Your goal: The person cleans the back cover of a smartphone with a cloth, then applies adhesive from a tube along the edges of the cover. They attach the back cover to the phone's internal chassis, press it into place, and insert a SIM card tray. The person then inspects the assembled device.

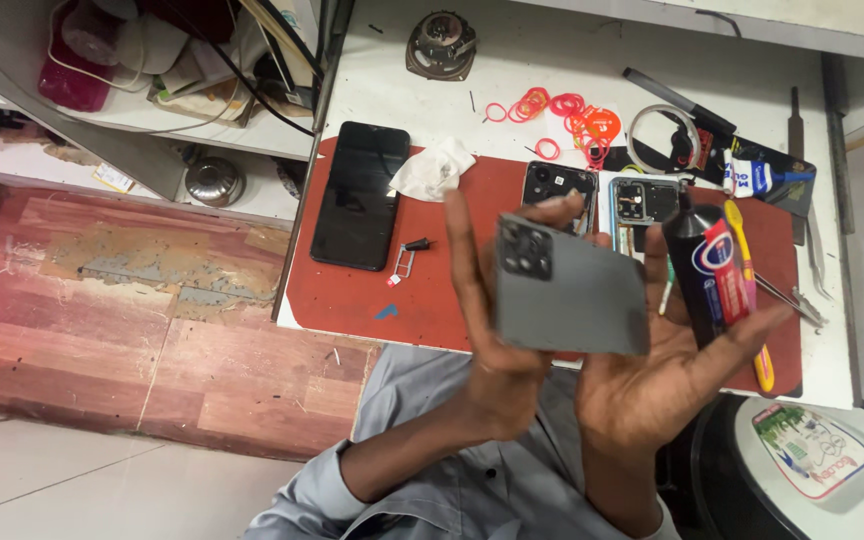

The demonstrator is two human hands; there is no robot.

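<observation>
Head view | red mat (352, 290) spread as work surface, black phone (359, 195) far-left | grey back cover (572, 290) raised, clamped between left hand (497, 340) and right hand (652, 370) | right fingers pinch black glue tube (707, 275) upright, ready.

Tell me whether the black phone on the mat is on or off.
Apparently off: the phone lies face up on the red mat, its screen uniformly dark.

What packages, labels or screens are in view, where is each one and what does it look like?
Glue tube: in right hand, black with red-and-white label.
Smartphone: left on red mat, dark blank screen.
Second tube: upper right, white and blue.
Round lid: bottom right, white with green-and-red label.
</observation>
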